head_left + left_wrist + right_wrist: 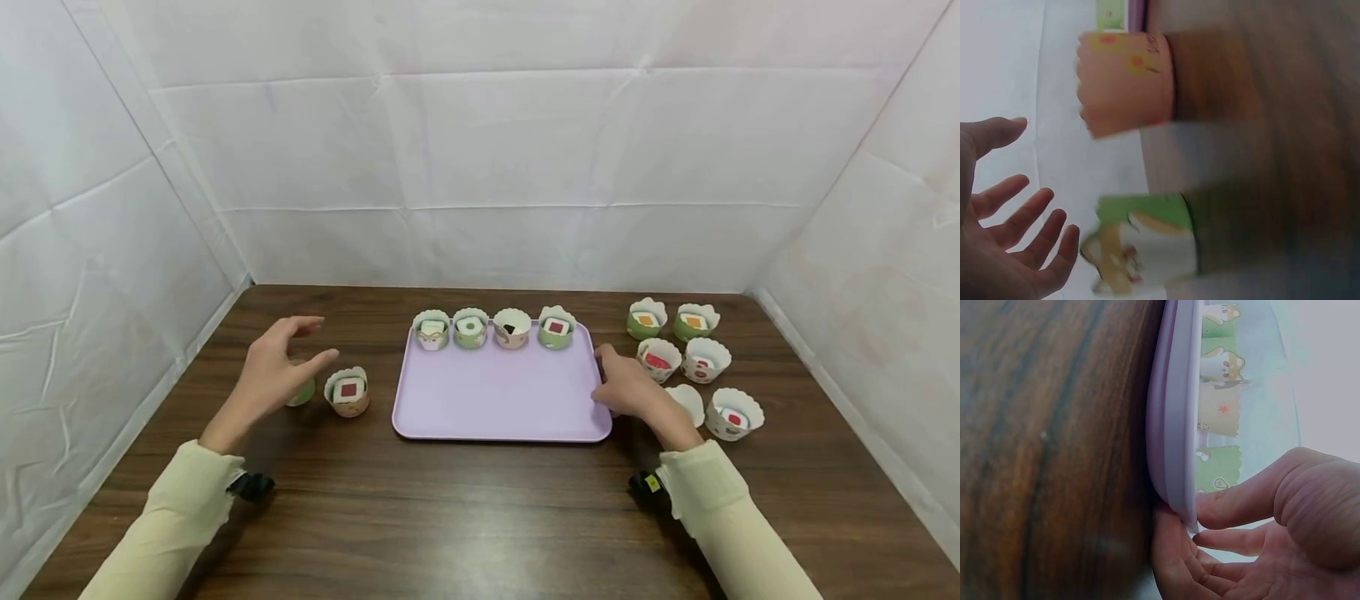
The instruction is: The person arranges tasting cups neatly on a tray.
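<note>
White sheeting [480, 150] backs a dark wood desk [450, 508]. The lilac tray [502, 396] lies at its middle, four paper cups [471, 340] along the far edge. Right grip [632, 385]: pinching the tray's right rim, thumb above, fingers beneath. Left grip [272, 371]: fingers spread, holding nothing, near a green cup [1163, 231]. Tray judged light, stiff and slick; take opposite rims and keep level, since the cups could slide. Cups probably crush easily; hold low on the walls.

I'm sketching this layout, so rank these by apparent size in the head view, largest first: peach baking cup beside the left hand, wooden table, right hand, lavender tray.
1. Wooden table
2. Lavender tray
3. Right hand
4. Peach baking cup
</note>
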A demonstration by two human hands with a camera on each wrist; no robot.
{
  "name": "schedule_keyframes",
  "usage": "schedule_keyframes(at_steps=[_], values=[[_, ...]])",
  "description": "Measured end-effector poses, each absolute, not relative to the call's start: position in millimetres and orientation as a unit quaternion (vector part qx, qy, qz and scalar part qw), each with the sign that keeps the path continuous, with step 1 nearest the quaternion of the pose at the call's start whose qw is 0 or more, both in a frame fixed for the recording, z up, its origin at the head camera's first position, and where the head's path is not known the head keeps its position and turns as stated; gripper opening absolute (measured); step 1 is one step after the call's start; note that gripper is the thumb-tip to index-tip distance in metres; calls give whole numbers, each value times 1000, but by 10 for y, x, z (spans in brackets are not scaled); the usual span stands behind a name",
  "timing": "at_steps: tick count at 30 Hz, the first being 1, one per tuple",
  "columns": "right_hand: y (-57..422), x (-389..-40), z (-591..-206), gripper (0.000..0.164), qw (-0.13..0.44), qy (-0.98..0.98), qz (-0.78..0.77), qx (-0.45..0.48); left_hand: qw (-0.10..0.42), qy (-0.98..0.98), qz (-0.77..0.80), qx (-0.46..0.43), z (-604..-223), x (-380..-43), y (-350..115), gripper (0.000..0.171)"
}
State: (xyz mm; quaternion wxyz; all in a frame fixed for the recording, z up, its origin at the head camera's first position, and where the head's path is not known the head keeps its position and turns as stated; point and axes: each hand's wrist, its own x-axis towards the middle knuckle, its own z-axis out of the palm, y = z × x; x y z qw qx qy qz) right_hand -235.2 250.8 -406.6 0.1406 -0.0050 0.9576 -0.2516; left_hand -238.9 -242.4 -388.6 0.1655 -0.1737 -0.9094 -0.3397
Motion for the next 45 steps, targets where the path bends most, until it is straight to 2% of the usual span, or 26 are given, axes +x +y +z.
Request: schedule_keyframes(at_steps=[12,22,29,39,45], values=[[2458,-2383,-4070,69,127,961,-243,-21,71,-943,-290,-144,-3891,-2220,-2792,80],[2563,-2324,-4070,71,138,958,-252,1,5,-954,-262,-147,-3944,-2371,-2759,85],[2513,-2348,-4081,71,136,958,-253,-5,-2,-958,-255,-129,-3967,-2349,-2833,82],[2509,-2376,-4082,70,127,961,-246,-18,6,-959,-258,-114,-4002,-2296,-2860,66],[2511,-2360,-4090,69,130,960,-247,-12,4,-960,-257,-112,-4002,-2294,-2850,65]])
